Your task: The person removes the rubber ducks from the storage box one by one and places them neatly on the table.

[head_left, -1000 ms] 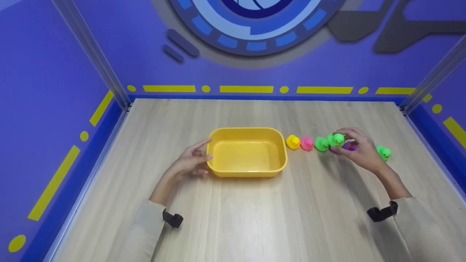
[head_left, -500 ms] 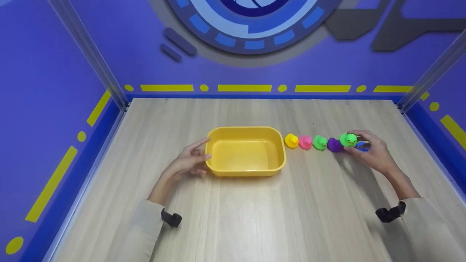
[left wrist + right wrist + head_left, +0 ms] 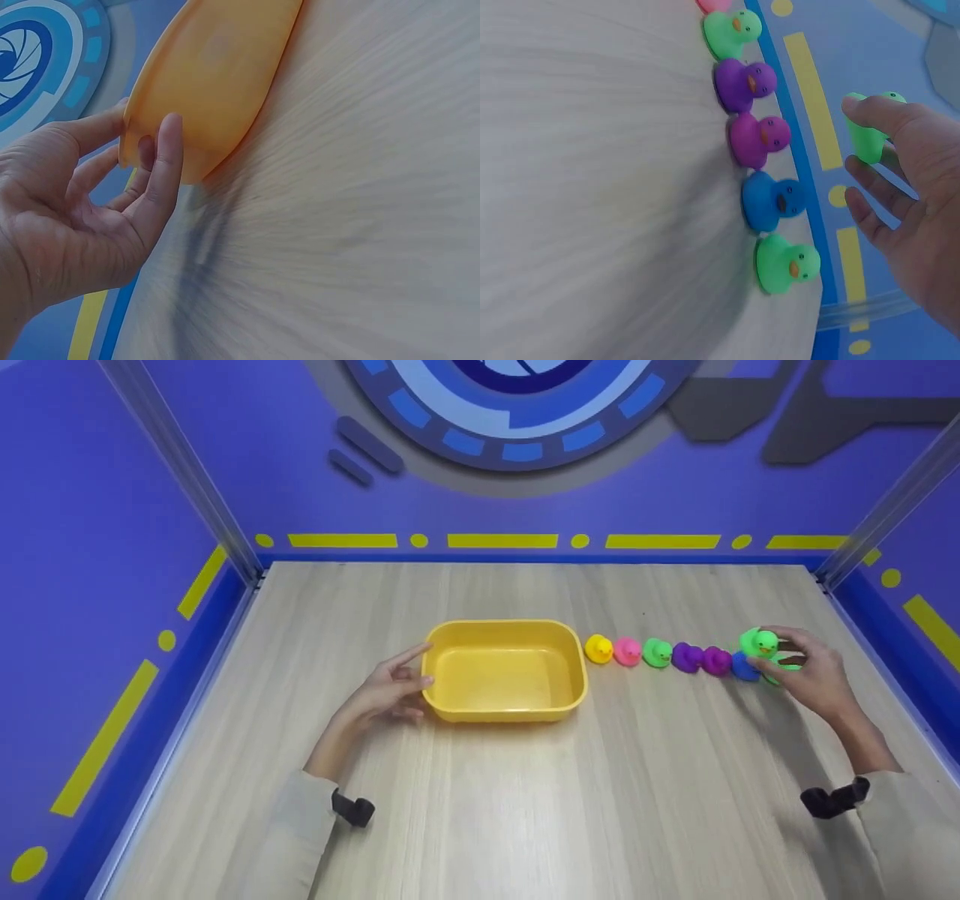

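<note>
In the head view my left hand (image 3: pixel 386 690) rests against the left end of a yellow plastic basin (image 3: pixel 435 705), its index finger and thumb touching the rim. The left wrist view shows the fingers fairly straight against the basin's outer wall (image 3: pixel 217 75). My right hand (image 3: pixel 817 671) pinches a green rubber duck (image 3: pixel 759 643) above the table, over the right end of a row of ducks. That row holds a yellow duck (image 3: pixel 598 649), a pink duck (image 3: pixel 627 652), a green duck (image 3: pixel 657 653), a purple duck (image 3: pixel 686 657), a magenta duck (image 3: pixel 716 661), a blue duck (image 3: pixel 745 666) and another green duck (image 3: pixel 784 264).
The wooden tabletop (image 3: pixel 495 810) is bounded by blue printed panels (image 3: pixel 510 510) at the back and sides. Metal posts (image 3: pixel 187 472) stand at the corners. The row of ducks runs rightward from the basin's right side.
My right hand has moved right along the row with the green duck held up, uncovering the purple, magenta and blue ducks. The left hand stays at the basin.
</note>
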Motion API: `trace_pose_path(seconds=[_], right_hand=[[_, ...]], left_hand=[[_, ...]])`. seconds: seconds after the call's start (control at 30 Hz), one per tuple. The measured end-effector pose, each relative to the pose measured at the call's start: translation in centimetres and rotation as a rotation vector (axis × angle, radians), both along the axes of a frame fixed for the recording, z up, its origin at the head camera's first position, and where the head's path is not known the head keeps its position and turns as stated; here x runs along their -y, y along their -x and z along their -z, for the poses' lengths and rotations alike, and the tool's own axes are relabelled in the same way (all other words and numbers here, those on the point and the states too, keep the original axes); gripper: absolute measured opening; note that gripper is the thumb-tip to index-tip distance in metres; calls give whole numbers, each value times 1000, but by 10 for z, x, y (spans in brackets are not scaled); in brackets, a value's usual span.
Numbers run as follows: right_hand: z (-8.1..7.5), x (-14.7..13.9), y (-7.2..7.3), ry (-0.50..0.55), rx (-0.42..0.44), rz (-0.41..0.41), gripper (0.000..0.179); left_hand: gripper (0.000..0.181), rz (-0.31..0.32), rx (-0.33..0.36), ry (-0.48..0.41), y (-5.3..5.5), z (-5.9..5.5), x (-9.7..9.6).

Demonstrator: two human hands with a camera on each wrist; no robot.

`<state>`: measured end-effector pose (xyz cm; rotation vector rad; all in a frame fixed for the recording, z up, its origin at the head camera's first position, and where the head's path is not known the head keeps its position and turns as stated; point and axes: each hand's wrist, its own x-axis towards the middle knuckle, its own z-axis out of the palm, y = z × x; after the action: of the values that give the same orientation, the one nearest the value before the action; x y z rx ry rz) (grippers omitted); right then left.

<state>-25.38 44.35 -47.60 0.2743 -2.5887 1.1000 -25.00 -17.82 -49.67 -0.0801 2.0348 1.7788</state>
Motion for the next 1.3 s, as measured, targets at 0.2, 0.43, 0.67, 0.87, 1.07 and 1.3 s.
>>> trace_pose_path(seconds=[0.2, 0.43, 0.67, 0.87, 1.07, 1.3], right_hand=[[1, -20, -3, 3, 33, 66, 50], [4, -49, -9, 39, 75, 140, 51], [11, -65, -17, 39, 132, 195, 54], [17, -69, -18, -24, 160, 265, 60], [24, -78, -20, -51, 167, 305, 62], [35, -85, -24, -44, 227, 384, 62]], left_hand=[[72, 12, -4, -4, 1, 1, 1], [72, 14, -1, -20, 0, 1, 1], [71, 11, 0, -29, -1, 2, 1], [72, -2, 7, -13, 0, 1, 1], [71, 23, -35, -18, -1, 2, 2], [69, 32, -45, -11, -2, 1, 2]])
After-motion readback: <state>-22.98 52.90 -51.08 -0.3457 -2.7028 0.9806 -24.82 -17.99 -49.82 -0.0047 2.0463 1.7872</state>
